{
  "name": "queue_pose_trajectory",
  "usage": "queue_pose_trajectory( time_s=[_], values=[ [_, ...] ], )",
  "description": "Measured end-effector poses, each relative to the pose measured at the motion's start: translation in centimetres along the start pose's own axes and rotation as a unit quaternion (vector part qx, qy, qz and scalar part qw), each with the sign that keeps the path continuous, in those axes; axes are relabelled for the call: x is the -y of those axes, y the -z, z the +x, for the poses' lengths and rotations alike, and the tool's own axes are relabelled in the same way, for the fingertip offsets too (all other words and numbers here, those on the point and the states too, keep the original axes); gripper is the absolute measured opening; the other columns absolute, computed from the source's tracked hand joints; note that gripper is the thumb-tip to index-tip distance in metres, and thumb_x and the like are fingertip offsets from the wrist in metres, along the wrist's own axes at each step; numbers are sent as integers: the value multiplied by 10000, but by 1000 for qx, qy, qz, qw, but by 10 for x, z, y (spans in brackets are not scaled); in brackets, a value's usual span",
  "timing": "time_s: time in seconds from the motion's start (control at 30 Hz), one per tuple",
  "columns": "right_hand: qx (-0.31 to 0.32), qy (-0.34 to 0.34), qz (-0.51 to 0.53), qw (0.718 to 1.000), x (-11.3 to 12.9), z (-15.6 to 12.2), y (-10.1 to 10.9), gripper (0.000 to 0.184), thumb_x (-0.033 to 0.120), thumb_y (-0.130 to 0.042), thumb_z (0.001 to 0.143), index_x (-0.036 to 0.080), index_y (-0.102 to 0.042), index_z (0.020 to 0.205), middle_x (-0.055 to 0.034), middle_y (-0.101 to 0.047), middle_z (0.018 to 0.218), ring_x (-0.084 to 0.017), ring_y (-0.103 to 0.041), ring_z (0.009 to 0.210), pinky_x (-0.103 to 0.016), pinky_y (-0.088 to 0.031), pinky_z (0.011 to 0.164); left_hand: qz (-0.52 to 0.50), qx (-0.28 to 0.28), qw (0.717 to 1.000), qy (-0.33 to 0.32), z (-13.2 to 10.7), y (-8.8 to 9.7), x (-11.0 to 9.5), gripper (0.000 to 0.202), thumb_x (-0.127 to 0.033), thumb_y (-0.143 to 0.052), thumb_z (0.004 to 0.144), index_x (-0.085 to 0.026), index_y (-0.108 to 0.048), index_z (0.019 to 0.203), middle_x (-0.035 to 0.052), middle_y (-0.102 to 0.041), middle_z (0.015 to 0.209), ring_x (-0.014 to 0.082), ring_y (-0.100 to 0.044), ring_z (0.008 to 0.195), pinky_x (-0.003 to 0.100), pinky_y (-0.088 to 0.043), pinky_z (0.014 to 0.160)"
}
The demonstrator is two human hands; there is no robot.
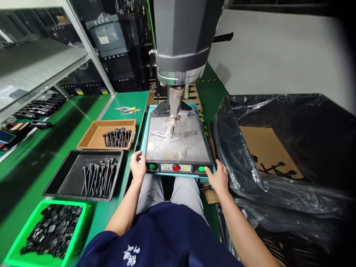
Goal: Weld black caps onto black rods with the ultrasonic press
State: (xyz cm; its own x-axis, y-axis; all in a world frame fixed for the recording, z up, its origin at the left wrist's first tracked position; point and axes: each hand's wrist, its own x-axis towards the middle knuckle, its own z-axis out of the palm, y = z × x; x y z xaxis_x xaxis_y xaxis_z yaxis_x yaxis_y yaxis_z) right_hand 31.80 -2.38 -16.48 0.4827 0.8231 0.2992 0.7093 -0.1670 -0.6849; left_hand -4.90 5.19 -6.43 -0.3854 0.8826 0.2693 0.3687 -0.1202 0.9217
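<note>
Both hands are placed at the ends of the control panel (pixel 184 168), its long axis laid 9-to-3 o'clock. Nothing is gripped: left fingers are loosely curled, right fingers spread with thumb out.

Key relation: the right green button (pixel 201 168) is set at about 10 o'clock from the right hand (pixel 219 178), thumb tip held at its edge; contact or press can't be told. The left green button (pixel 152 167) is set at 3 o'clock from the left hand (pixel 138 167), just beside, with a gap seen. So the right is nearer its button.

The metal fixture (pixel 171 136) is seated under the tool head (pixel 175 100), 1–2 o'clock from the left hand, 10–11 from the right; its long axis is also laid roughly 9-to-3. Detail is obscured by clear film. On the counter (pixel 125 100), the black tray (pixel 68 174) is placed at 9 o'clock from the left hand.
</note>
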Motion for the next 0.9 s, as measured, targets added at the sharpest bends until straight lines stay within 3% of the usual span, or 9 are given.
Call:
queue_pose_trajectory(
  time_s=[0.1, 0.2, 0.43, 0.77, 0.9],
  values=[
    [57, -48, 19, 997, -10, -6, -12, 885, 638, -570, 805, 96, -351, 1469, -247, -505, 1359, -385, -501, 1237, -529, -408, 1029, 62, 53, 994, 77, -33, 1, 46, 431, -329, -714, 769, -158, -631, 1156, 137, -637, 1179, 254, -625, 1095, 393, -515, 928],
    [78, -60, 31, 995, -16, -7, -17, 929, 684, -552, 785, 73, -362, 1458, -261, -527, 1328, -390, -543, 1182, -526, -432, 1001, 101, 89, 987, 85, -32, -3, 68, 541, -352, -771, 714, -155, -614, 1193, 139, -617, 1193, 274, -604, 1122, 431, -478, 979],
    [44, -35, 19, 998, -16, -7, -20, 808, 685, -547, 781, 92, -517, 1329, -233, -583, 1229, -390, -541, 1164, -511, -434, 994, 78, 172, 982, 7, -15, 4, 81, 584, -424, -760, 718, -189, -589, 1223, 95, -603, 1161, 246, -614, 1042, 395, -512, 887],
    [40, -63, 38, 996, -12, -16, -25, 847, 652, -567, 760, 105, -471, 1399, -223, -563, 1294, -388, -525, 1211, -509, -422, 1021, 97, 153, 983, 18, -31, -3, 90, 636, -430, -695, 772, -218, -527, 1347, 117, -543, 1324, 285, -539, 1233, 451, -456, 1033],
    [43, -76, 49, 995, -16, -23, -28, 894, 645, -599, 745, 112, -425, 1442, -218, -510, 1392, -381, -490, 1274, -506, -399, 1057, 114, 149, 982, -8, -39, -5, 92, 729, -438, -694, 758, -174, -476, 1402, 159, -499, 1387, 319, -458, 1330, 490, -375, 1119]
  ],
)
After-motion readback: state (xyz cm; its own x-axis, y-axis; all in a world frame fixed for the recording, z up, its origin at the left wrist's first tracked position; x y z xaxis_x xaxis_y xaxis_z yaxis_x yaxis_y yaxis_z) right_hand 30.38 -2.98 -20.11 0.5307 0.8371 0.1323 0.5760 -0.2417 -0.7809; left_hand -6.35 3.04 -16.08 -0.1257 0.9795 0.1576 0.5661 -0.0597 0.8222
